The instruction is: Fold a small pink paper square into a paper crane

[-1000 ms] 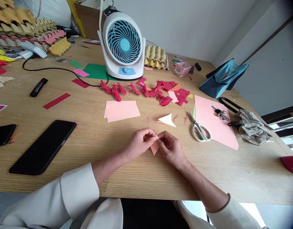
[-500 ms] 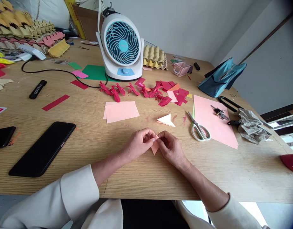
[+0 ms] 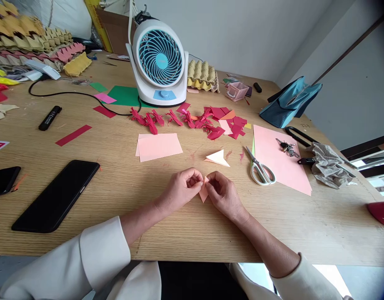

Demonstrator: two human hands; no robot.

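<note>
A small folded pink paper (image 3: 203,194) comes to a point at its lower end, low over the wooden table. My left hand (image 3: 186,186) pinches its left side between thumb and fingers. On its right side my right hand (image 3: 225,195) is closed on the same paper. Just beyond the hands lies a pale folded paper (image 3: 219,158) with pointed corners. Two pink paper rectangles (image 3: 160,147) overlap to the upper left of the hands. White-handled scissors (image 3: 261,171) rest to the right, beside large pink sheets (image 3: 273,156).
Red folded paper pieces (image 3: 173,118) lie in a row before a white fan (image 3: 161,62). A black phone (image 3: 56,196) is at the left. Keys (image 3: 288,148) sit on the pink sheets, with a blue bag (image 3: 288,102) behind. The table's front edge (image 3: 195,261) is near.
My fingertips have shifted slightly apart at the top of the small folded pink paper, and its upper tip shows more. Both hands stay in nearly the same place.
</note>
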